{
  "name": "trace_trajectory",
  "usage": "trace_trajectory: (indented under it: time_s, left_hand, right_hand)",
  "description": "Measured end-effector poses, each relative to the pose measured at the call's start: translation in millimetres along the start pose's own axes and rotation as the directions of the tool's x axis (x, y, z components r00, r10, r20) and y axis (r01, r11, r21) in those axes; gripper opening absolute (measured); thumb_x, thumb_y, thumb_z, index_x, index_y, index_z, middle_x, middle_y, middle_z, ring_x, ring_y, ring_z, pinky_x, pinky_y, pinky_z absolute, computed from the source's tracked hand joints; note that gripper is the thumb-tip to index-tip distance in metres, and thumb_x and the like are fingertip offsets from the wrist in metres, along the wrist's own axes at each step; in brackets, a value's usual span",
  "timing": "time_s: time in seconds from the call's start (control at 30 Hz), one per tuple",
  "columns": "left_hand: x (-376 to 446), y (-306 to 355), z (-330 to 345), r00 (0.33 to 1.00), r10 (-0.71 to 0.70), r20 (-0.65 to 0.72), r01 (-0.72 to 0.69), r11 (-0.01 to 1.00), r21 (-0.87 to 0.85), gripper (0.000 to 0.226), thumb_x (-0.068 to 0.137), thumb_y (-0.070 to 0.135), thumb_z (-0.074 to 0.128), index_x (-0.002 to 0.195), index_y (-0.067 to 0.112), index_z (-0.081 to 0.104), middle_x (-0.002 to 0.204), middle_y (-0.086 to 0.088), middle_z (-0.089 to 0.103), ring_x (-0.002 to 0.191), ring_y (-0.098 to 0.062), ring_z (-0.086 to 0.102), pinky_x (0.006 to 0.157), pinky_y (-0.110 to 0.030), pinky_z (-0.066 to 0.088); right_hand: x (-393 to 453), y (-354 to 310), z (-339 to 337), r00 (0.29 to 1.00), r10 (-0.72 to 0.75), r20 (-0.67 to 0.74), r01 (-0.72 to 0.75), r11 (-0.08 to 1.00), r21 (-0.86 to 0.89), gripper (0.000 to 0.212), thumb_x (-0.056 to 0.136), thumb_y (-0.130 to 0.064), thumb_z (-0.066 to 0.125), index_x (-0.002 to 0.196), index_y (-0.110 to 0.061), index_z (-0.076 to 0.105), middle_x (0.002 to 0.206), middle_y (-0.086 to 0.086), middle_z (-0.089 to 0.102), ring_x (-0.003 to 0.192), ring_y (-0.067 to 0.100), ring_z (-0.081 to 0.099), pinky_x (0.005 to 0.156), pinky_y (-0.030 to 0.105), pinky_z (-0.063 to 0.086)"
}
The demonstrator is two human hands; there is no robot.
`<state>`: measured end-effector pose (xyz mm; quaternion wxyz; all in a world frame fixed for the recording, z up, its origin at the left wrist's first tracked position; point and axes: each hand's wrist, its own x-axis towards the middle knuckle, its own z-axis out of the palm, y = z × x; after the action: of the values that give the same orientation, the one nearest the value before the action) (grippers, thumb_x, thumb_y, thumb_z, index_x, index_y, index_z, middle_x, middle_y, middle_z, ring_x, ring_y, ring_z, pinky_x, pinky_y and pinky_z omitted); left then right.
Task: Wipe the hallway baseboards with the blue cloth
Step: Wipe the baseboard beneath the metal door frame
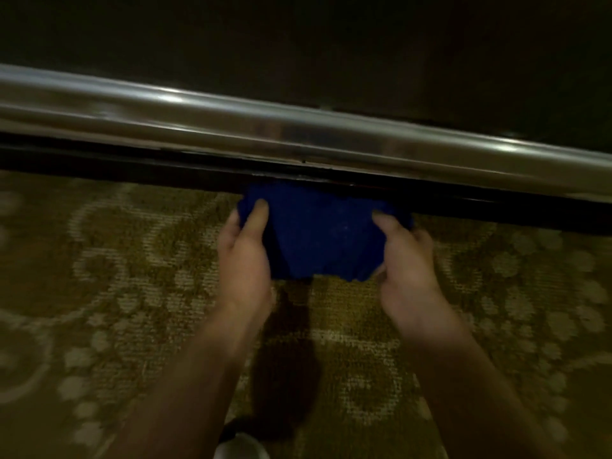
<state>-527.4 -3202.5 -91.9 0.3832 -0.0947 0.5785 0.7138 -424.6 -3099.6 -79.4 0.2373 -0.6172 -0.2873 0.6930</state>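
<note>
A dark blue cloth [323,233] is stretched between both hands just in front of the black baseboard [132,167], and its top edge reaches the board's lower part. My left hand [246,256] grips the cloth's left edge, thumb on top. My right hand [409,260] grips the right edge the same way. The fingers of both hands are hidden under the cloth. The baseboard runs across the view, slanting down to the right.
A shiny metal rail [331,140] runs along the wall just above the baseboard, with a dark wall [298,38] behind it. Patterned olive carpet [99,293] covers the floor. The toe of a shoe [240,443] shows at the bottom edge.
</note>
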Motion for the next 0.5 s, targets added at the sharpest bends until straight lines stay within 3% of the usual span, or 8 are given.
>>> trace_trajectory:
  time_s: [0.07, 0.13, 0.3, 0.37, 0.43, 0.5]
  left_hand:
    - [0.5, 10.0, -7.8, 0.997, 0.06, -0.051, -0.062, 0.997, -0.049, 0.026, 0.095, 0.028, 0.06, 0.12, 0.023, 0.066, 0.116, 0.0, 0.073, 0.109, -0.02, 0.068, 0.1, -0.046, 0.051]
    - [6.1, 19.1, -3.0, 0.996, 0.048, -0.073, -0.05, 0.998, -0.027, 0.023, 0.094, 0.029, 0.061, 0.117, 0.025, 0.067, 0.115, 0.0, 0.073, 0.109, -0.02, 0.067, 0.101, -0.045, 0.05]
    - [14.2, 19.8, 33.5, 0.981, 0.04, -0.188, -0.041, 0.999, 0.0, 0.009, 0.094, 0.021, 0.06, 0.094, 0.029, 0.065, 0.104, 0.0, 0.069, 0.1, -0.019, 0.064, 0.098, -0.043, 0.052]
    - [11.5, 12.8, 51.7, 0.969, 0.02, -0.245, -0.02, 1.0, 0.0, 0.015, 0.093, 0.021, 0.059, 0.106, 0.028, 0.064, 0.111, 0.0, 0.066, 0.105, -0.019, 0.061, 0.102, -0.043, 0.048]
    - [7.7, -0.5, 71.0, 0.972, -0.026, -0.235, 0.034, 0.999, 0.033, 0.035, 0.091, 0.024, 0.06, 0.125, 0.022, 0.059, 0.122, -0.003, 0.064, 0.113, -0.022, 0.06, 0.106, -0.045, 0.046]
    - [2.6, -6.5, 81.4, 0.979, -0.106, -0.173, 0.115, 0.992, 0.045, 0.023, 0.09, 0.021, 0.062, 0.113, 0.021, 0.064, 0.112, -0.004, 0.068, 0.105, -0.023, 0.063, 0.101, -0.045, 0.05]
  right_hand:
    - [1.6, 7.5, 6.9, 0.993, 0.015, 0.121, -0.014, 1.0, -0.011, 0.03, 0.087, -0.015, 0.067, 0.114, -0.018, 0.053, 0.111, 0.006, 0.066, 0.102, 0.022, 0.065, 0.092, 0.042, 0.053]
    - [0.7, 10.4, 16.3, 0.988, 0.01, 0.151, -0.014, 1.0, 0.026, 0.044, 0.088, -0.014, 0.066, 0.129, -0.016, 0.053, 0.119, 0.007, 0.066, 0.107, 0.023, 0.064, 0.094, 0.042, 0.052]
    - [5.7, 14.6, 4.0, 0.993, 0.017, 0.113, -0.041, 0.977, 0.211, 0.048, 0.088, -0.013, 0.066, 0.133, -0.02, 0.051, 0.121, 0.007, 0.065, 0.106, 0.022, 0.064, 0.081, 0.034, 0.054]
    - [8.1, 18.2, -5.1, 0.996, 0.019, 0.083, -0.039, 0.971, 0.236, 0.05, 0.088, -0.015, 0.065, 0.135, -0.02, 0.048, 0.123, 0.008, 0.063, 0.107, 0.023, 0.064, 0.085, 0.037, 0.055]
    - [13.1, 21.6, -15.1, 0.999, 0.039, -0.01, -0.034, 0.957, 0.287, 0.042, 0.09, -0.017, 0.063, 0.129, -0.021, 0.05, 0.12, 0.009, 0.064, 0.103, 0.025, 0.065, 0.075, 0.036, 0.059]
    - [16.8, 27.4, -22.6, 0.997, 0.058, -0.059, -0.03, 0.921, 0.387, 0.045, 0.087, -0.023, 0.062, 0.131, -0.021, 0.053, 0.124, 0.01, 0.064, 0.103, 0.028, 0.066, 0.067, 0.034, 0.059]
